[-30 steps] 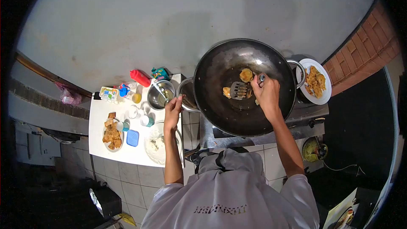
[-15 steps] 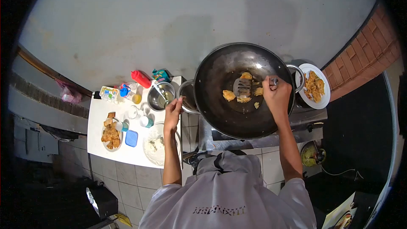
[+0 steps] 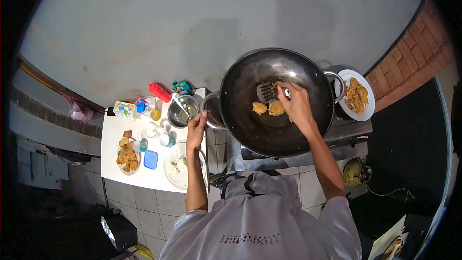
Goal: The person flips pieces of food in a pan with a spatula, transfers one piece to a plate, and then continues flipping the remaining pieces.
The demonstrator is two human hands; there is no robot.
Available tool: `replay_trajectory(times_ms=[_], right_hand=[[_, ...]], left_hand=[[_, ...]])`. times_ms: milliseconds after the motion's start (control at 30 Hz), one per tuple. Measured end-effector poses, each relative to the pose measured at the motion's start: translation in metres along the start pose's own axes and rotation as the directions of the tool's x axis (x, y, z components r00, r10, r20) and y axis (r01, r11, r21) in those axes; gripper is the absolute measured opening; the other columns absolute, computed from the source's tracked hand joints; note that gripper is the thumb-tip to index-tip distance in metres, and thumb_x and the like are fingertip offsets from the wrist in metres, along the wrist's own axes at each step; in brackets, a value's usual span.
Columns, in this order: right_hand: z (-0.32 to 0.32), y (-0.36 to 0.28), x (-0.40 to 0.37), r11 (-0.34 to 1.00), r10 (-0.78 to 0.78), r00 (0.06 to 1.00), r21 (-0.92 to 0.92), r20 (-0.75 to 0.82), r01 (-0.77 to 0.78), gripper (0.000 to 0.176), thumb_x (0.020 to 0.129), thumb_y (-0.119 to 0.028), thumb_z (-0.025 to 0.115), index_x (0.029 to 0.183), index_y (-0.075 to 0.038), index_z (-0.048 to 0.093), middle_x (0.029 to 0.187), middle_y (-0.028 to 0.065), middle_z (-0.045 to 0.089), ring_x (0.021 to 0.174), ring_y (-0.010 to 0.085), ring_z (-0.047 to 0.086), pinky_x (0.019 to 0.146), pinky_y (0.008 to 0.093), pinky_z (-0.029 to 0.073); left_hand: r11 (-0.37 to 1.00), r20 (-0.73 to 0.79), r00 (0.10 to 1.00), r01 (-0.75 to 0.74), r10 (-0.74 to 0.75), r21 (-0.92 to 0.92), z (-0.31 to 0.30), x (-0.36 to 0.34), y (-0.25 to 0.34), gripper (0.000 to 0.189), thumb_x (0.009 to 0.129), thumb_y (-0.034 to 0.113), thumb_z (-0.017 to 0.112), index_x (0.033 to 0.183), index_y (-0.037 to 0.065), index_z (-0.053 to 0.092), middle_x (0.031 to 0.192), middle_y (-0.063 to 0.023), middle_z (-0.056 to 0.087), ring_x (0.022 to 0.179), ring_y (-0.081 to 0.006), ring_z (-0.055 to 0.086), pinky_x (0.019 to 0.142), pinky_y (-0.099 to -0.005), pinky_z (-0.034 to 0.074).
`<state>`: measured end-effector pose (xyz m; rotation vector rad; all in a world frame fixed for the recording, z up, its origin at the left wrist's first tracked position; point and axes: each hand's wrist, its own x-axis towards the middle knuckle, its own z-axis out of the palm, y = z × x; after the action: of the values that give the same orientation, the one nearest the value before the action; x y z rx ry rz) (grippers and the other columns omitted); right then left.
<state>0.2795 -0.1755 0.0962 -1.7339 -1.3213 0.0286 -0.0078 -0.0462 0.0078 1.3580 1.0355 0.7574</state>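
Note:
A large black wok (image 3: 250,125) sits on the stove with a few golden fried pieces (image 3: 269,108) in its middle. My right hand (image 3: 297,103) grips a slotted metal spatula (image 3: 265,91) whose blade is raised over the wok's far side, above the pieces. My left hand (image 3: 196,126) rests on the wok's left handle (image 3: 211,110), fingers closed around its rim.
A white plate of fried food (image 3: 357,95) stands right of the wok. On the white table (image 3: 113,156) at left are a steel bowl (image 3: 183,108), a red bottle (image 3: 160,91), small cups, a plate of fried pieces (image 3: 127,155), a flour bowl (image 3: 177,166) and a blue lid (image 3: 150,159).
My right hand swung the spatula from the wok's middle to its right, then back left and up over the far side. The fried pieces shifted slightly. My left hand stayed on the handle.

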Motion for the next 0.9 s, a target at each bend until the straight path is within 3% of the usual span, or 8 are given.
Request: replay_trajectory(times_ms=[200,267,800,900], right_hand=[[0.003,-0.004,-0.001,0.999,-0.039,0.998,0.025,0.044,0.038,0.018,0.082,-0.012,0.06,0.086,0.005,0.061,0.082,0.0202,0.061,0.071,0.0365,0.06,0.062,0.0392,0.046],[-0.001,-0.008,-0.004,0.998,0.022,0.998,0.056,0.052,-0.025,0.016,0.082,-0.01,0.06,0.086,0.005,0.061,0.081,0.0201,0.061,0.071,0.0353,0.061,0.062,0.0376,0.046],[-0.032,-0.024,-0.036,0.995,0.037,0.999,0.095,0.031,-0.04,0.015,0.08,-0.008,0.061,0.088,0.004,0.061,0.078,0.018,0.061,0.068,0.03,0.062,0.061,0.0345,0.046],[-0.034,-0.024,-0.037,0.996,0.005,1.0,0.089,-0.012,-0.004,0.01,0.08,-0.003,0.06,0.085,0.006,0.06,0.069,0.0143,0.058,0.058,0.0215,0.058,0.054,0.0292,0.043]], left_hand=[[1.0,0.004,1.0,0.01,-0.01,-0.025,0.002,-0.003,0.005,0.036,0.091,0.036,0.052,0.107,0.006,0.063,0.091,0.0035,0.06,0.079,-0.0056,0.049,0.07,-0.0232,0.04],[1.0,0.0,1.0,0.005,-0.005,-0.023,0.002,-0.004,0.007,0.036,0.091,0.036,0.052,0.107,0.006,0.063,0.09,0.0037,0.06,0.078,-0.0054,0.049,0.07,-0.023,0.04],[0.999,0.019,1.0,0.018,-0.017,-0.049,0.002,-0.003,0.004,0.037,0.092,0.036,0.051,0.108,0.005,0.062,0.083,0.0048,0.055,0.075,-0.0051,0.046,0.069,-0.023,0.04],[0.998,-0.007,1.0,0.012,-0.013,-0.055,0.006,-0.005,0.01,0.036,0.092,0.035,0.051,0.107,0.004,0.062,0.079,0.0052,0.052,0.073,-0.0052,0.044,0.069,-0.0231,0.04]])
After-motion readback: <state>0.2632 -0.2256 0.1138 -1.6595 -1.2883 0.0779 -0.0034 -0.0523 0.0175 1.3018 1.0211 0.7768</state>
